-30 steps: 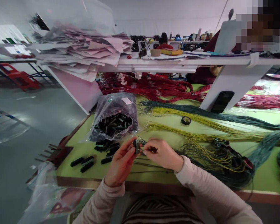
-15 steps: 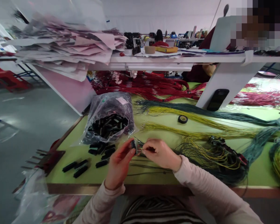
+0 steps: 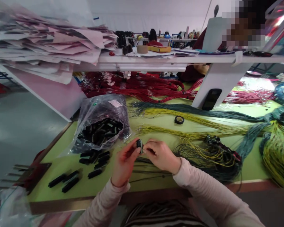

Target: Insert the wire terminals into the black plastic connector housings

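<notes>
My left hand (image 3: 125, 162) grips a small black connector (image 3: 139, 144) between thumb and fingers, above the front part of the green table. At the connector's right side, my right hand (image 3: 159, 154) is closed in a pinch on a thin wire, whose end is mostly hidden by the fingertips. Dark wires (image 3: 144, 171) trail over the table beneath both hands. To the left lie several loose black connectors (image 3: 70, 184). Behind them, an open clear plastic bag (image 3: 104, 107) holds many more of the same kind.
Yellow wires (image 3: 161, 129) and dark green wires (image 3: 180, 108) stretch across the table, with a roll of black tape (image 3: 179, 119) among them. Red wire bundles (image 3: 137, 86) lie under a white shelf (image 3: 142, 66) stacked with papers (image 3: 44, 41). Metal prongs (image 3: 14, 175) stick out at the left edge. A person sits opposite.
The view has swung to the right, so the table's things appear further left. My hands have come slightly closer together at the connector, with less wire showing between them.
</notes>
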`<action>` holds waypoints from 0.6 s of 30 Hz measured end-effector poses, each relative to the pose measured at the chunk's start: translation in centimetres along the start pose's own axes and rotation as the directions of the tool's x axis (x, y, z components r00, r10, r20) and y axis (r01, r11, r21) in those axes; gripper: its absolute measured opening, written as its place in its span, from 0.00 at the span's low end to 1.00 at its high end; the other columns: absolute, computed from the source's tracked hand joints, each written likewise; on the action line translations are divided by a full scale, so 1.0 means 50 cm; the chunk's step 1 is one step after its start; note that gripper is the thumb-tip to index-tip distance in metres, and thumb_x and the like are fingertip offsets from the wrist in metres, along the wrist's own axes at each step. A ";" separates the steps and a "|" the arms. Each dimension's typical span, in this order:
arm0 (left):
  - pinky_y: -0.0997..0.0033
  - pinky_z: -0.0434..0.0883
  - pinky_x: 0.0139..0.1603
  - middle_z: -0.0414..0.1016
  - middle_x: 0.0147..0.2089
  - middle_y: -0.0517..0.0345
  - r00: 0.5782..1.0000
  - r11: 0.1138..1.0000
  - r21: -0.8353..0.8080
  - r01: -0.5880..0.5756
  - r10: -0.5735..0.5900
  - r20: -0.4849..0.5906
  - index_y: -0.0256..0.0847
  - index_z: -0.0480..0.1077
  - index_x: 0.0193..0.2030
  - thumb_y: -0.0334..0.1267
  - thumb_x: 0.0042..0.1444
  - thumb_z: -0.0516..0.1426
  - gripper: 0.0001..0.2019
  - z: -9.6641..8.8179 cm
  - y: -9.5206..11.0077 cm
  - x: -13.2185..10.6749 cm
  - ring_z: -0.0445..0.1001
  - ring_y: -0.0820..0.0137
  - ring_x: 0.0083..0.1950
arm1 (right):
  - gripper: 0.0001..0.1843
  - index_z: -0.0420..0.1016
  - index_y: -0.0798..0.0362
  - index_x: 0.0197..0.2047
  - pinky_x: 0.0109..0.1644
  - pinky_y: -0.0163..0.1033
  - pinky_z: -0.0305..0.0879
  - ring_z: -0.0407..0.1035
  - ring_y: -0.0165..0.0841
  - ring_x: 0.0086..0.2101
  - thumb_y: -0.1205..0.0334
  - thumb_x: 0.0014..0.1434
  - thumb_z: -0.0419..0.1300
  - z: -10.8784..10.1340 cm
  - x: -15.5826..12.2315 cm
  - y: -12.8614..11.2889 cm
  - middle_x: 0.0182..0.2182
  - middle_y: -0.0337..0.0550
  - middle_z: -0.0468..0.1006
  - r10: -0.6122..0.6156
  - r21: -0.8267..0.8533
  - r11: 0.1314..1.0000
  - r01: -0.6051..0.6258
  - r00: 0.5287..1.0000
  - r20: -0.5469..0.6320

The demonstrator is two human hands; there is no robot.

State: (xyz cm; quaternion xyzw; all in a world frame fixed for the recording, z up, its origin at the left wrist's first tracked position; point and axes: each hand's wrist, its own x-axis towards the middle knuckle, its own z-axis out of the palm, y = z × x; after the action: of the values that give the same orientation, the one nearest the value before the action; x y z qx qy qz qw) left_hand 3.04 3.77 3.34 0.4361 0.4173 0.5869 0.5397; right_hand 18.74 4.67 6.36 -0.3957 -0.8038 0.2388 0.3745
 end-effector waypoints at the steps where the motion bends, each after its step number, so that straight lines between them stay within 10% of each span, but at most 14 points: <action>1: 0.71 0.74 0.37 0.76 0.36 0.60 1.000 0.999 -0.035 0.008 -0.008 0.008 0.49 0.76 0.44 0.34 0.45 0.64 0.16 0.005 -0.002 0.008 0.73 0.71 0.35 | 0.08 0.71 0.55 0.29 0.35 0.30 0.60 0.65 0.27 0.29 0.72 0.57 0.53 -0.003 0.000 0.003 0.26 0.39 0.70 0.001 -0.001 1.000 -0.001 1.000 -0.007; 18: 0.75 0.74 0.29 0.74 0.30 0.60 0.993 0.962 -0.248 0.115 -0.116 0.010 0.43 0.77 0.41 0.34 0.42 0.65 0.15 -0.007 -0.042 0.038 0.72 0.74 0.30 | 0.08 0.72 0.55 0.30 0.32 0.30 0.61 0.64 0.26 0.27 0.69 0.58 0.53 0.025 0.012 0.034 0.26 0.40 0.71 0.052 0.067 0.996 -0.051 0.999 -0.005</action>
State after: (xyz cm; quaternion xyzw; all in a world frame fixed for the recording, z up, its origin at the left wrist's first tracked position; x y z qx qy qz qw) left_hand 3.18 5.81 1.34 0.3387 0.3664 0.6030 0.6224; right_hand 18.27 6.02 4.68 -0.4042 -0.7837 0.2738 0.3839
